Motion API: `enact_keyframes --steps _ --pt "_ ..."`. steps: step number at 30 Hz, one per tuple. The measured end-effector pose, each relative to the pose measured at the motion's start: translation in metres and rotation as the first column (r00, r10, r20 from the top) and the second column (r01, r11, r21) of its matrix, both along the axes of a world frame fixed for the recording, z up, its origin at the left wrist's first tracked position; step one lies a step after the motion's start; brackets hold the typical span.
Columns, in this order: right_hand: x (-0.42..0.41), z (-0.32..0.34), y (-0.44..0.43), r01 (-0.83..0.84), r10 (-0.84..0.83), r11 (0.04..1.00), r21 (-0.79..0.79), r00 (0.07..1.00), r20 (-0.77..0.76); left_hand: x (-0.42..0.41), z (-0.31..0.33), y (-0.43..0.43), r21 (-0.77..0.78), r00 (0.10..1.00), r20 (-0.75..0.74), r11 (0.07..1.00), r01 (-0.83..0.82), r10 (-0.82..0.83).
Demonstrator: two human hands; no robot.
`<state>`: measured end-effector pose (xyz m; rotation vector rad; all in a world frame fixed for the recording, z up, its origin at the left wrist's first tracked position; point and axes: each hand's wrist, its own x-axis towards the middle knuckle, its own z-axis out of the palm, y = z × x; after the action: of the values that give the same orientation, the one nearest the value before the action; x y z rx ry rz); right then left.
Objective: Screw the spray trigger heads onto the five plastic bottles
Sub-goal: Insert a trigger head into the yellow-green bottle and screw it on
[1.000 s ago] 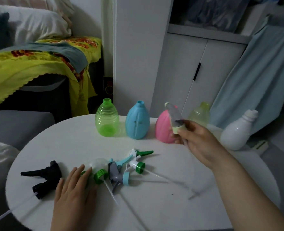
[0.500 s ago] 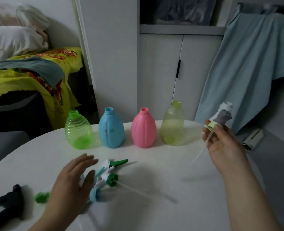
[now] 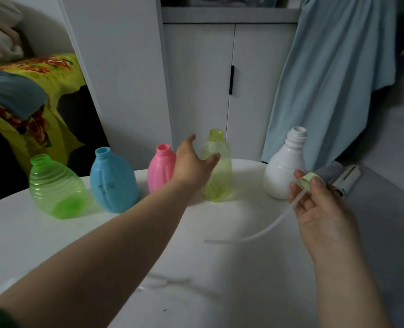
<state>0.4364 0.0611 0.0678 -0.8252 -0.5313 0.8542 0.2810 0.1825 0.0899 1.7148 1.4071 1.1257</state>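
Now | five open bottles [image 3: 216, 166] | right hand [image 3: 324, 209]: trigger head [image 3: 308, 179]

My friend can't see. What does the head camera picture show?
A left hand reaches for a yellow-green bottle while the right hand holds a spray head with a long tube. Five open bottles stand in a row on a white table.

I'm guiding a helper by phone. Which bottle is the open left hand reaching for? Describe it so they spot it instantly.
On the round white table, five open plastic bottles stand in a row. It is the translucent yellow-green bottle, fourth from the left, just beyond the left hand, between the opaque pink bottle and white bottle.
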Motion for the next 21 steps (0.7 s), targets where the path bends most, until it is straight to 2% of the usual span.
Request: enact_keyframes --steps 4,10,15,21 --pt "0.01 -0.001 -0.002 0.019 -0.019 1.0 -0.006 0.998 -0.067 0.013 -0.005 0.015 -0.046 0.998 0.01 0.997 0.063 -0.063" --pt "0.014 0.006 -0.009 0.029 -0.029 1.0 -0.001 0.995 -0.091 0.021 -0.011 0.016 0.059 0.995 -0.073 0.995 0.076 -0.071" --pt "0.026 0.019 -0.018 0.04 -0.036 0.998 0.038 0.995 -0.095 0.004 -0.016 0.0 0.118 0.999 0.028 0.992 0.038 -0.042" --pt "0.013 0.029 -0.019 0.03 -0.026 0.999 0.023 0.985 -0.173 -0.035 -0.018 -0.044 0.045 0.98 0.086 0.984 0.175 -0.178"
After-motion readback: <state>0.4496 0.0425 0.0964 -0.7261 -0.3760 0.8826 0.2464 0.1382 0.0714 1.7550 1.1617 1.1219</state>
